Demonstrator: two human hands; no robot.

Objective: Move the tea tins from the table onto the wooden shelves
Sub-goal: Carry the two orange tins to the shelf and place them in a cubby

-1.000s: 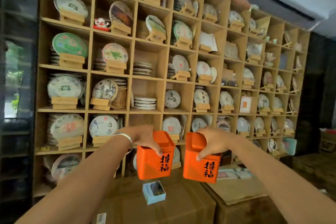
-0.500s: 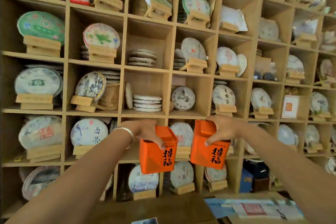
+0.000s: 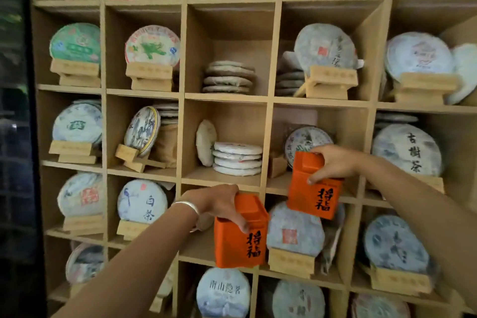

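Shelves (image 3: pixel 227 97) closer; right tin (image 3: pixel 313 186) raised above left tin (image 3: pixel 238 237).

- Light's pretty soft and even across the wooden shelves (image 3: pixel 269 100), warm yellowish tone, no hard glare anywhere.
- The cubby tops and back corners go shadowy, so it looks like the light comes from out front and above.
- Far left edge is really dark, basically a black strip with a faint greenish reflection up top.
- Whole picture's a bit smeary; the printing on the wrapped tea cakes (image 3: pixel 237 159) is mushy, worse toward the right and top edges.
- Wide-angle bend is obvious: shelf lines bow and lean near the edges.
- My two orange tins (image 3: pixel 238 242) are bright and saturated, their black lettering readable but soft.
- My forearms at the bottom look stretched and slightly blurred.
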